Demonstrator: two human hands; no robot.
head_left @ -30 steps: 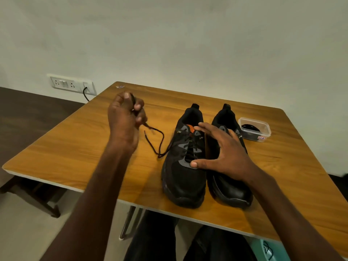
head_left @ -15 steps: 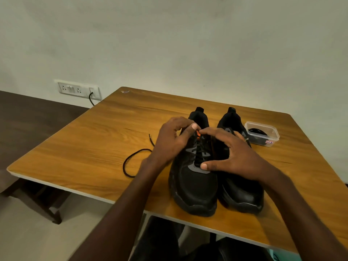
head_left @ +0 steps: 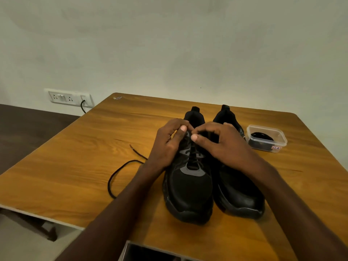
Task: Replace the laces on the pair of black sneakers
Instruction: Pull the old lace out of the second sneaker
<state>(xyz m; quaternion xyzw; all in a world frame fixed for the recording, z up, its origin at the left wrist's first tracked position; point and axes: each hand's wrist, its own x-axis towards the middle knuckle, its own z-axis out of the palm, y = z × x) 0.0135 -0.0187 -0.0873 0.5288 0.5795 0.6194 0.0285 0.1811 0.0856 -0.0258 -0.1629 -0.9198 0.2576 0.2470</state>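
Observation:
Two black sneakers stand side by side on the wooden table, toes toward me. Both hands meet at the top eyelets of the left sneaker. My left hand pinches the black lace there with thumb and fingertips. The lace's free end trails left across the table in a loop. My right hand arches over the tongue and grips the sneaker's upper, thumb pressed beside the eyelets. It partly hides the right sneaker. The exact pinch point is hidden by my fingers.
A clear plastic container holding a coiled black lace sits to the right of the sneakers. A wall socket with a plugged cable is behind the table's far left corner. The table's near edge runs under my forearms.
My left hand came down from pulling the lace up at the left and joined my right hand at the left sneaker's top eyelets. The loose lace dropped onto the table.

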